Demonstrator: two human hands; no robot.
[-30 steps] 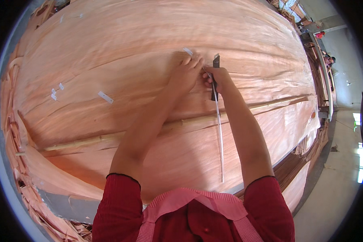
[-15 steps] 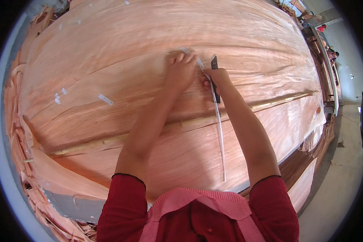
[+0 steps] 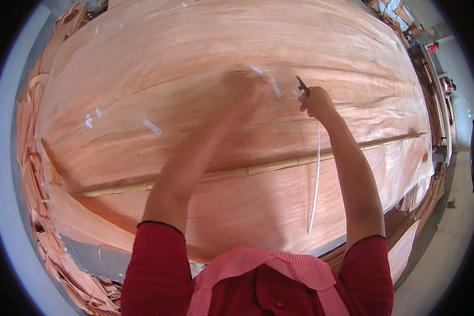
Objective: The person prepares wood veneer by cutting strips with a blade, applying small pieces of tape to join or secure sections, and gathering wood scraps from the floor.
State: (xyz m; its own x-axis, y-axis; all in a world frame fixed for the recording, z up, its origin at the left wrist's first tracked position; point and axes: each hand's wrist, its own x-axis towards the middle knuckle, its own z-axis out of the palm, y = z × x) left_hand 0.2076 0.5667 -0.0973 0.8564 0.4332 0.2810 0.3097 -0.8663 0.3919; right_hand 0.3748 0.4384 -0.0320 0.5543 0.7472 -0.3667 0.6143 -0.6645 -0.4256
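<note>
A large sheet of thin reddish wood veneer [image 3: 210, 121] spreads out before me. My right hand [image 3: 318, 101] is closed, raised at the right of centre. It grips a black utility knife [image 3: 302, 85], mostly covered by the fingers. From the same hand a long white tape strip [image 3: 317, 174] hangs toward me. My left hand [image 3: 245, 87] is smeared by motion over the veneer, near a crack, and its fingers cannot be made out. Two short tape pieces, an upper one [image 3: 256, 70] and a lower one [image 3: 276, 88], lie just right of it.
A bamboo pole [image 3: 231, 174] lies across the veneer on the near side. More tape pieces, among them a larger one [image 3: 152, 127], are stuck at the left. Torn veneer scraps [image 3: 29, 174] pile along the left edge. Far right, people [image 3: 447, 86] are near a long bench.
The lower short tape piece now lies separate on the veneer. My right hand has moved right with the knife and the long strip. My left hand has started moving and is blurred.
</note>
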